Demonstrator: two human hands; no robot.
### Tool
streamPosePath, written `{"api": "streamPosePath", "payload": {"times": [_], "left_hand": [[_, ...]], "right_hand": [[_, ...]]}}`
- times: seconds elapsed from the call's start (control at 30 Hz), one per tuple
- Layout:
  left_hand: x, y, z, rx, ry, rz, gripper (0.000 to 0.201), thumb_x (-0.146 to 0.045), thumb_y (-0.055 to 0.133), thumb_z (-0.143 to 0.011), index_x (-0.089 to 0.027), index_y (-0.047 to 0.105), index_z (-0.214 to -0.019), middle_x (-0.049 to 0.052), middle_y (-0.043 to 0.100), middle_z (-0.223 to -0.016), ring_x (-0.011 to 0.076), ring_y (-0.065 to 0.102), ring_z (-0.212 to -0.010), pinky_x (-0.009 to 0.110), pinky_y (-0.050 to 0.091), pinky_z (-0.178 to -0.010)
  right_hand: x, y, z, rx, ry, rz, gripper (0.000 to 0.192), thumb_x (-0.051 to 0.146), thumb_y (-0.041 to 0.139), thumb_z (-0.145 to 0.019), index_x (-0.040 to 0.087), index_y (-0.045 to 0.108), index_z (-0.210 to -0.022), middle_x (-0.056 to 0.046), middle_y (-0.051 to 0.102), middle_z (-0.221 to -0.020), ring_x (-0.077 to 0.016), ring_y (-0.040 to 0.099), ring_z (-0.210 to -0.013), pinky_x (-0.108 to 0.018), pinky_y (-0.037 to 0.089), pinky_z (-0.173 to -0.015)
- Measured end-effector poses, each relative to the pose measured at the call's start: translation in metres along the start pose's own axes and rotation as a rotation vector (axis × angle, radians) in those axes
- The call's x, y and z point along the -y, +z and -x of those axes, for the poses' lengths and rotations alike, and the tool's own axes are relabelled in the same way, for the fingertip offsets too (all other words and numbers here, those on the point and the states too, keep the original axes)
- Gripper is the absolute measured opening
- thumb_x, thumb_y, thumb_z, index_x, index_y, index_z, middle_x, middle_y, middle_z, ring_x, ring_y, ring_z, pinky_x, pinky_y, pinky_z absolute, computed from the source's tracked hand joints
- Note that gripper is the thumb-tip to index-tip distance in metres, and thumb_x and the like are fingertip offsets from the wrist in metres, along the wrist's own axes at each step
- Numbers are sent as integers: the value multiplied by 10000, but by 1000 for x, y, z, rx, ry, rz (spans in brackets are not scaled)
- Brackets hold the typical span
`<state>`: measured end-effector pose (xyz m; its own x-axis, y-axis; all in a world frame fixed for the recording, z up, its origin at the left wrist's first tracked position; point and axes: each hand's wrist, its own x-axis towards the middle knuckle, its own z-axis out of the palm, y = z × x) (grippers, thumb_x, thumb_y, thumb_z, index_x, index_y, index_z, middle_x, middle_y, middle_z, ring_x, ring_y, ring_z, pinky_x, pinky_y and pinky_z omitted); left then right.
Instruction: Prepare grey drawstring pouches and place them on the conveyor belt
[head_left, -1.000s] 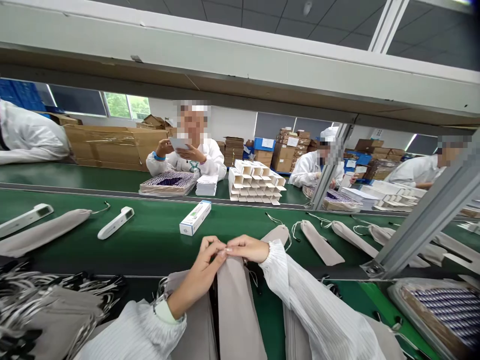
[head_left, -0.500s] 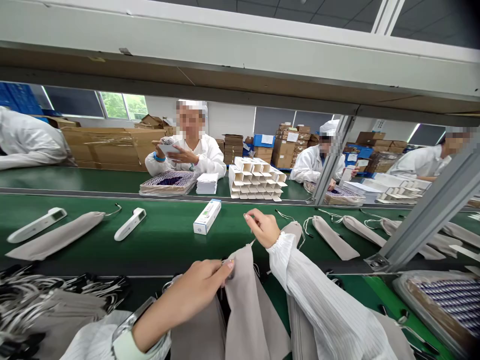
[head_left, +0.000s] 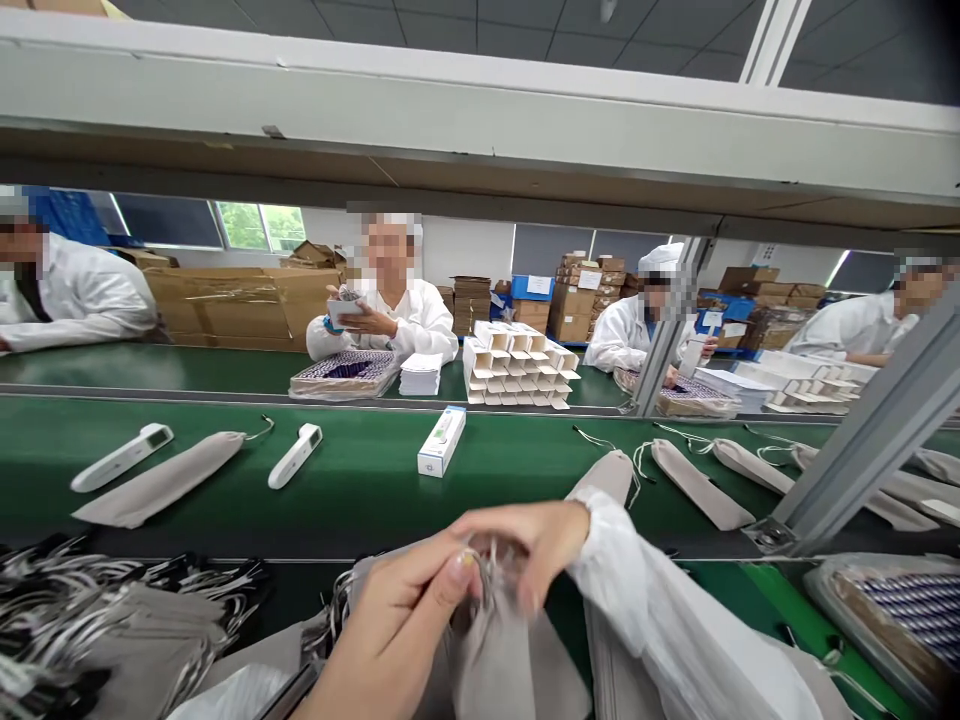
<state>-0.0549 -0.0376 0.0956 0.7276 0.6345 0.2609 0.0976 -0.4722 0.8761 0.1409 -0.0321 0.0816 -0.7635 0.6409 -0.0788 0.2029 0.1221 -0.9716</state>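
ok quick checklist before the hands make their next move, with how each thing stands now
1. Left hand gripping the pouch near its top: ok.
2. Right hand at the same end: ok; firm grip: cannot tell, fingers blurred.
3. Pouch mouth fully closed: cannot tell, hidden by fingers and blur.
4. Box apart from both hands: ok, on the belt beyond them.
5. Pouch pile tidy: not ok, cords tangled.

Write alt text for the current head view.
A person's left hand pinches the gathered top of a long grey fabric drawstring pouch, the blurred right hand curled over it. Beyond, a green surface holds a white oblong cardboard carton and similar pouches.
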Motion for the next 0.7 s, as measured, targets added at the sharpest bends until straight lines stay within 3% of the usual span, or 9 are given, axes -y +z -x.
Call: {"api": "streamPosePath", "payload": {"times": [0.1,0.17,0.23,0.3,0.37,0.43,0.53,0.6,0.7], "left_hand": [[13,5,-10,-112,26,58,321,-387,351,-840,-166,458,-633,-24,416,-569,87,382,-515,170,313,-479],[21,9,-16,-207,55,98,265,-372,348,-846,-178,494,-740,-13,483,-638,98,447,-582,171,363,-544],[31,14,-23,-308,57,111,217,-355,340,-851,-205,483,-917,11,543,-794,123,509,-735,192,405,-658],[47,20,-30,-295,27,11,255,-341,339,-850,-232,435,-1059,41,526,-1018,162,491,-940,251,402,-791],[67,27,-34,-153,-2,-200,329,-327,336,-845,-242,395,-1157,56,431,-1198,199,403,-1094,322,356,-893],[87,34,-35,-39,-13,-408,400,-303,307,-849,-226,321,-1241,64,342,-1288,216,316,-1173,372,305,-947],[109,43,-32,70,26,-671,440,-228,292,-843,-216,268,-1282,72,289,-1327,239,283,-1194,417,284,-952],[114,46,-29,130,80,-792,432,-170,307,-825,-223,323,-1254,77,326,-1305,251,299,-1180,435,279,-942],[113,47,-28,154,119,-834,375,-112,321,-805,-236,445,-1136,66,428,-1198,236,366,-1111,418,304,-905]], "right_hand": [[2,19,-15,63,-127,17,457,346,718,-531,98,551,-876,-25,573,-785,-96,515,-658,-193,416,-622],[0,16,-14,-138,-161,24,322,287,704,-544,102,560,-765,-13,566,-729,-105,517,-657,-209,423,-635],[-1,1,-1,-482,-188,30,320,287,698,-525,111,550,-747,-13,562,-715,-118,523,-647,-224,428,-613],[-4,-23,18,-928,-156,90,343,357,648,-563,121,546,-790,-32,570,-744,-144,538,-665,-247,430,-604],[-12,-47,37,-1374,66,276,361,428,544,-646,139,537,-862,-58,580,-823,-177,552,-745,-268,427,-636],[-25,-66,51,-1638,389,481,408,446,524,-652,146,514,-927,-93,575,-903,-232,537,-858,-308,413,-694],[-54,-80,65,-1648,838,592,496,451,529,-648,125,461,-1016,-153,559,-951,-302,513,-921,-364,394,-713],[-74,-82,71,-1584,998,563,502,434,486,-696,94,429,-1060,-181,551,-956,-303,525,-905,-362,398,-692],[-92,-82,75,-1509,1085,523,459,333,520,-704,63,437,-1066,-199,548,-950,-291,534,-895,-350,398,-692]]}}
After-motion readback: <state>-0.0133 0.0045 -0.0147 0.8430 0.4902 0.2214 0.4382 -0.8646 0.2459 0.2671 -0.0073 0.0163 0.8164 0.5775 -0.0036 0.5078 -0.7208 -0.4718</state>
